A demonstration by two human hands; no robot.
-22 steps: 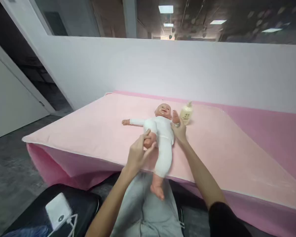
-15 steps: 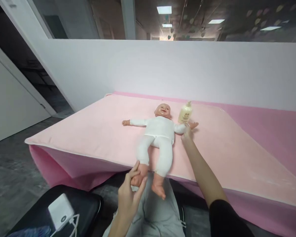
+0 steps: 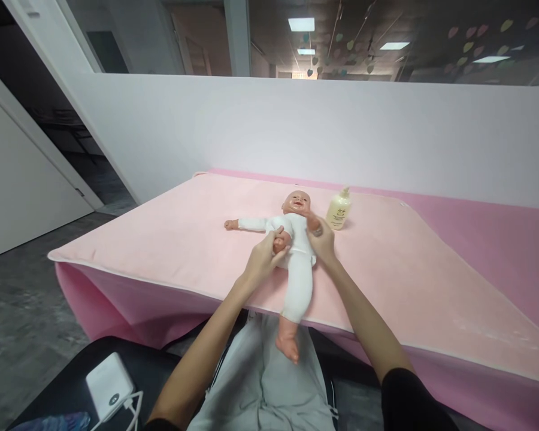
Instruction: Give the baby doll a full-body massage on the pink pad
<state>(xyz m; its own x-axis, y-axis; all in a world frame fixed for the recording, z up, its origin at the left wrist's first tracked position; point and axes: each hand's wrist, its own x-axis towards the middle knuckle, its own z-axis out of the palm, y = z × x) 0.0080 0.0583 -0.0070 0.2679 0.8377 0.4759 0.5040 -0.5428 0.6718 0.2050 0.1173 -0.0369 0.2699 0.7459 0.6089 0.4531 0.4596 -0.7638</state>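
A baby doll (image 3: 300, 263) in a white suit lies face up on the pink mat, head toward the wall. My left hand (image 3: 266, 254) is closed around one of its feet, with that leg bent up over the belly. My right hand (image 3: 323, 239) grips the doll's arm near its hand, folded in beside the chest. The doll's other arm stretches out to the left, and its other leg lies straight, the foot past the mat's edge. A pale yellow pump bottle (image 3: 338, 209) stands upright just beyond my right hand.
The pink mat (image 3: 161, 239) covers the table up to the white wall (image 3: 296, 131). A black chair (image 3: 157, 365) at the lower left bears a white power bank (image 3: 110, 386) with a cable. My legs are under the table's front edge.
My left hand has pushed the doll's foot up toward its belly, bending the leg. My right hand has brought the doll's outstretched arm inward to the chest.
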